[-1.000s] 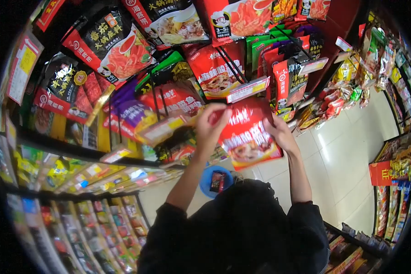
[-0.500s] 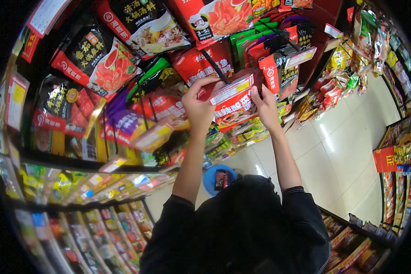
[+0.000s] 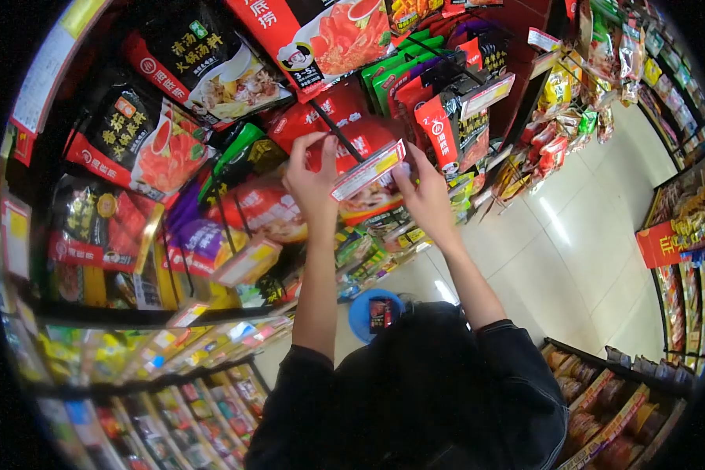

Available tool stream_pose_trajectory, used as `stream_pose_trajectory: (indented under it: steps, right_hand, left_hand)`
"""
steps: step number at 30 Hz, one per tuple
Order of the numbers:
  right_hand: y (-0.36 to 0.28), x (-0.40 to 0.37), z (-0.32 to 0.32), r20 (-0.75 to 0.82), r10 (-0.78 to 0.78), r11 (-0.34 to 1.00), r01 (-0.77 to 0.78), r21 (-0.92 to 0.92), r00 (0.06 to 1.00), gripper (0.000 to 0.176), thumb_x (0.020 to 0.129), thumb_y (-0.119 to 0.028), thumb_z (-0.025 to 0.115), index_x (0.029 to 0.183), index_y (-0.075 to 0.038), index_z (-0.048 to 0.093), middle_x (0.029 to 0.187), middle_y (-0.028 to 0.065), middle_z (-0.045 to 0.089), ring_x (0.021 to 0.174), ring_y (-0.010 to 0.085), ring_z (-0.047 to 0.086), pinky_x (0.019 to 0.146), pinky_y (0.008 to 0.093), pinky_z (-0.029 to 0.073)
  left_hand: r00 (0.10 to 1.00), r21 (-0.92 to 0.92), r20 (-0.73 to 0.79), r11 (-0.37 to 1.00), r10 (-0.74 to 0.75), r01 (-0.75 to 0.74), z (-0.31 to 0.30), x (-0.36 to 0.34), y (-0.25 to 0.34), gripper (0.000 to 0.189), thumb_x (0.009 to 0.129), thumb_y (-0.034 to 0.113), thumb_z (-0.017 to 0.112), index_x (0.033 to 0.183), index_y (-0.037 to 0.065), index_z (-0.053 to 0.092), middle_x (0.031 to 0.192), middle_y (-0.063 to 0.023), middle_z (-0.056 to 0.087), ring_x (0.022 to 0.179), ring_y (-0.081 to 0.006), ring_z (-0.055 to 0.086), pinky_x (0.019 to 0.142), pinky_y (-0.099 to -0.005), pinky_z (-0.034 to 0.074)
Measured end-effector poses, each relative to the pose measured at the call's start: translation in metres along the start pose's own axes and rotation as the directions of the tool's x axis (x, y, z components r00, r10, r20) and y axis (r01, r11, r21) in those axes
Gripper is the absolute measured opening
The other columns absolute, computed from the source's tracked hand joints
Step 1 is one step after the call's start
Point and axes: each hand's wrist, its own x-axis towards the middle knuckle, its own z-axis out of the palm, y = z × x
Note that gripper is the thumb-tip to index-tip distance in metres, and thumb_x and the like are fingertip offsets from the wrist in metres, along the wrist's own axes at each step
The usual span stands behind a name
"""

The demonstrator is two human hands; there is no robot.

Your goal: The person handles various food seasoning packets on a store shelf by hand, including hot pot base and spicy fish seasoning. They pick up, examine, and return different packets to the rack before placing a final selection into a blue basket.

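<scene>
One red packet (image 3: pixel 381 196) sits between left hand (image 3: pixel 313 185) and right hand (image 3: pixel 428 200), edges pinched in a half-closed grip.

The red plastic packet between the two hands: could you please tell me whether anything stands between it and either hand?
Nothing visible separates the red packet from the left hand or right hand; both seem to grip its sides. Between them, a white-and-yellow price label crosses its front, hiding part.

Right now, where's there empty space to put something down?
On the floor: a big bare patch between the right arm and the red sign, and a little one beside the blue tub. Not up at the rack: packets crowd the left hand and right hand.
</scene>
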Motion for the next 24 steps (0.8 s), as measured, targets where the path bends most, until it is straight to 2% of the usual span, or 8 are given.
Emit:
stream_pose_trajectory:
  steps: [1, 4, 8, 12, 14, 17, 21, 24]
  right_hand:
    - [-0.016, -0.01, -0.005, -0.068, -0.109, 0.993, 0.107, -0.039, 0.992, 0.046, 0.096, -0.017, 0.062, 0.136, 0.004, 0.052, 0.117, 0.0258, 0.064, 0.111, 0.0402, 0.063, 0.096, 0.04, 0.048]
    - [0.0, -0.046, -0.011, -0.029, -0.132, 0.989, 0.129, -0.073, 0.991, 0.042, 0.096, -0.012, 0.062, 0.135, 0.002, 0.054, 0.118, 0.0224, 0.064, 0.11, 0.0364, 0.065, 0.096, 0.0385, 0.049]
    - [0.032, -0.084, -0.036, 0.103, 0.118, 0.991, -0.123, 0.043, 0.988, 0.028, 0.096, -0.008, 0.06, 0.123, -0.001, 0.062, 0.114, 0.0162, 0.067, 0.104, 0.0231, 0.067, 0.088, 0.0322, 0.053]
    - [0.055, -0.087, -0.074, -0.102, 0.173, 0.985, -0.173, 0.009, 0.98, 0.024, 0.097, -0.008, 0.06, 0.12, -0.002, 0.064, 0.116, 0.0112, 0.067, 0.103, 0.0187, 0.066, 0.083, 0.032, 0.054]
    - [0.059, -0.075, -0.096, -0.219, 0.125, 0.992, -0.126, 0.007, 0.968, 0.026, 0.097, -0.007, 0.06, 0.122, -0.003, 0.063, 0.117, 0.0088, 0.067, 0.103, 0.0177, 0.065, 0.083, 0.0329, 0.055]
    - [0.05, -0.035, -0.124, -0.301, 0.036, 0.999, -0.04, -0.008, 0.953, 0.04, 0.098, -0.012, 0.062, 0.136, -0.007, 0.053, 0.132, 0.0103, 0.058, 0.118, 0.0203, 0.057, 0.093, 0.0357, 0.051]
    - [0.08, 0.038, -0.144, -0.193, -0.036, 0.998, 0.045, 0.044, 0.981, 0.064, 0.096, -0.026, 0.068, 0.151, -0.009, 0.039, 0.149, 0.0143, 0.044, 0.136, 0.0239, 0.043, 0.105, 0.0418, 0.045]
    - [0.089, 0.062, -0.146, 0.008, 0.042, 0.999, -0.042, 0.001, 0.999, 0.064, 0.094, -0.028, 0.071, 0.148, -0.01, 0.043, 0.126, 0.0105, 0.062, 0.115, 0.0196, 0.06, 0.096, 0.0339, 0.048]
  left_hand:
    - [0.998, 0.017, -0.04, 0.999, 0.051, -0.051, 0.006, 0.005, -0.006, 0.017, 0.089, 0.017, 0.072, 0.097, 0.003, 0.067, 0.09, -0.0124, 0.07, 0.082, -0.0243, 0.068, 0.08, -0.0356, 0.05]
    - [0.972, 0.115, -0.132, 0.977, 0.195, -0.18, 0.018, 0.023, -0.008, 0.016, 0.09, 0.015, 0.069, 0.097, 0.002, 0.064, 0.092, -0.0132, 0.069, 0.085, -0.0312, 0.067, 0.079, -0.0414, 0.05]
    - [0.959, 0.317, -0.121, 0.926, 0.254, -0.205, 0.028, 0.049, -0.025, 0.014, 0.092, 0.012, 0.063, 0.104, 0.004, 0.061, 0.099, -0.018, 0.06, 0.097, -0.0403, 0.059, 0.085, -0.0466, 0.047]
    - [0.944, 0.462, -0.137, 0.862, 0.301, -0.209, 0.028, 0.039, -0.019, 0.033, 0.088, 0.012, 0.066, 0.119, 0.01, 0.058, 0.119, -0.0155, 0.052, 0.114, -0.0366, 0.051, 0.095, -0.0483, 0.04]
    - [0.931, 0.511, -0.135, 0.829, 0.34, -0.228, 0.023, 0.011, -0.007, 0.056, 0.086, 0.011, 0.067, 0.139, 0.013, 0.049, 0.144, -0.0158, 0.041, 0.131, -0.0364, 0.04, 0.106, -0.0485, 0.034]
    - [0.938, 0.378, 0.016, 0.866, 0.348, -0.327, 0.008, -0.057, 0.003, 0.061, 0.086, 0.012, 0.067, 0.142, 0.004, 0.046, 0.152, -0.0274, 0.029, 0.138, -0.0452, 0.031, 0.111, -0.0607, 0.024]
    - [0.866, -0.003, 0.449, 0.969, 0.221, -0.245, -0.005, -0.167, 0.009, 0.056, 0.083, 0.005, 0.068, 0.136, 0.008, 0.051, 0.144, -0.0248, 0.033, 0.136, -0.0444, 0.035, 0.112, -0.0515, 0.032]
    - [0.759, 0.007, 0.648, 0.996, 0.062, -0.087, -0.024, -0.215, 0.015, 0.054, 0.083, 0.005, 0.066, 0.135, 0.01, 0.052, 0.139, -0.0235, 0.04, 0.127, -0.0446, 0.042, 0.11, -0.053, 0.035]
